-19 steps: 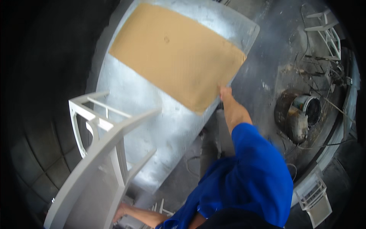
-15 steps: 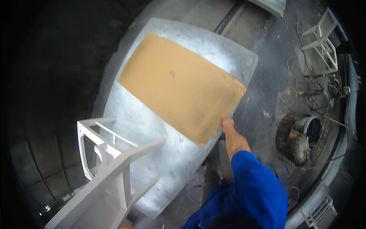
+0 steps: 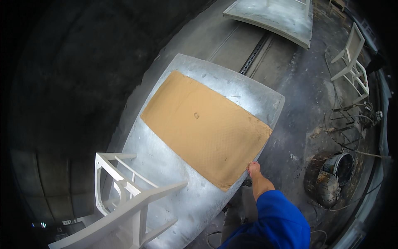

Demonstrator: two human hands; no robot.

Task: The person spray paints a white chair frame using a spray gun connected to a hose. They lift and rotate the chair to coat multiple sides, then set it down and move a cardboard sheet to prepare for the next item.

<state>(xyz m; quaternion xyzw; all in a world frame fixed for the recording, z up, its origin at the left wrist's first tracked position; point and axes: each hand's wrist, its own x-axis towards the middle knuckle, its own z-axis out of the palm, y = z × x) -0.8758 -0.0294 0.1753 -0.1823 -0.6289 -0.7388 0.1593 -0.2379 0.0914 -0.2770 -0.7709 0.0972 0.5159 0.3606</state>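
Note:
My right hand (image 3: 254,169) is closed at the right edge of a tan cardboard sheet (image 3: 203,124), its fingers on the sheet's border. Whether they also grip the metal rim beneath is hidden. The creased sheet lies flat on a large silver-grey metal platform (image 3: 195,211). At the lower left, a white chair (image 3: 143,201) is tilted over the platform's near left part, its legs pointing right. I cannot tell whether those legs touch the metal. My left hand is out of view.
Beyond the platform, a dark slotted rail (image 3: 253,54) runs along the floor towards another metal platform (image 3: 269,20). To the right stand a pale chair (image 3: 352,62), a tangle of hoses (image 3: 352,120) and a grimy round bucket (image 3: 343,169).
The view has shifted, so platform, sheet and white chair appear lower and further right. My right hand stays at the sheet's edge. A bit of skin under the chair has left view.

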